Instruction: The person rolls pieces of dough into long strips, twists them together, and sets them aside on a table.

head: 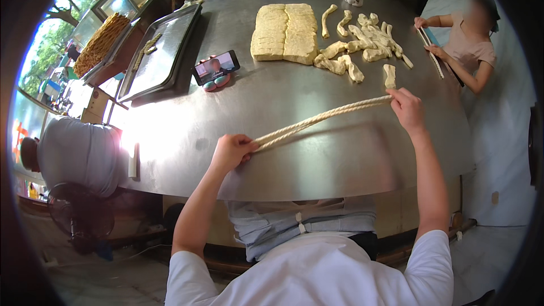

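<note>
Between my hands stretches a long doubled strand of twisted dough (pixel 323 117), raised over the steel table (pixel 272 170). My left hand (pixel 233 149) pinches its left end, where the two strands lie slightly apart. At the right end, my right hand (pixel 406 106) grips the strand higher up in the view. Just beyond my right hand lies a short dough piece (pixel 389 75). Farther back, a pile of loose dough strips (pixel 369 40) sits to the right of a large scored dough slab (pixel 284 33).
A phone (pixel 216 67) leans on a small stand. Behind it is a metal tray (pixel 163 55) holding twisted dough (pixel 146 51). Stacked fried twists (pixel 102 44) stand at the left. At right, a person (pixel 469 42) handles a dough strand (pixel 433 57). Another person (pixel 78 151) is at left.
</note>
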